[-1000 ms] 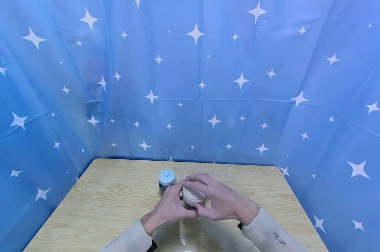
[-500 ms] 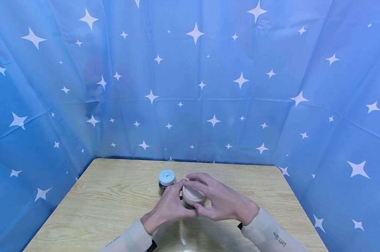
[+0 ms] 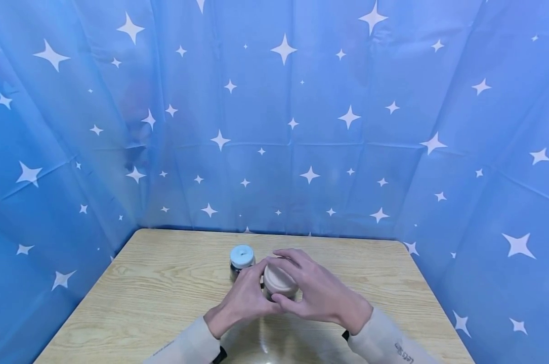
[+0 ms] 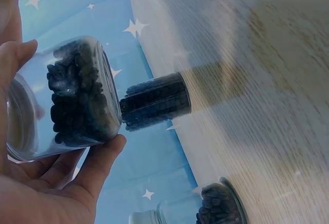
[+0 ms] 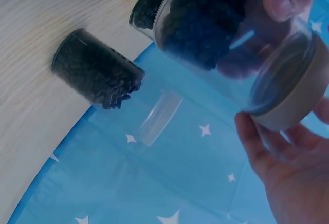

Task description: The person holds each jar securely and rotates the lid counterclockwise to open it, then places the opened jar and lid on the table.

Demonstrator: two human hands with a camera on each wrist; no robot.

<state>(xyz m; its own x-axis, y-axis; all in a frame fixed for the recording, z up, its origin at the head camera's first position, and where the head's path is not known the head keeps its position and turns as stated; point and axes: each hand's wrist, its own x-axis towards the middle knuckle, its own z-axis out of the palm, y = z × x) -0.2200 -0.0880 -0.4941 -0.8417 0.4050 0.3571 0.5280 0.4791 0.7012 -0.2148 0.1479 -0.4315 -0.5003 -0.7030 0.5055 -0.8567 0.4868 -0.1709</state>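
Left wrist view: the glass jar [image 4: 79, 98], part-filled with dark bean-like pieces, is held above the counter [image 3: 165, 293]. The fingers of the left hand [image 3: 244, 298] are clamped round its body; those of the right hand [image 3: 322, 290] grip the beige lid [image 5: 303, 93] on its mouth. A pale-blue-lidded jar [image 3: 242, 257] stands left of it. Turning the lid seems the step in hand, direction unclear; next probably calls for a steady left hold.
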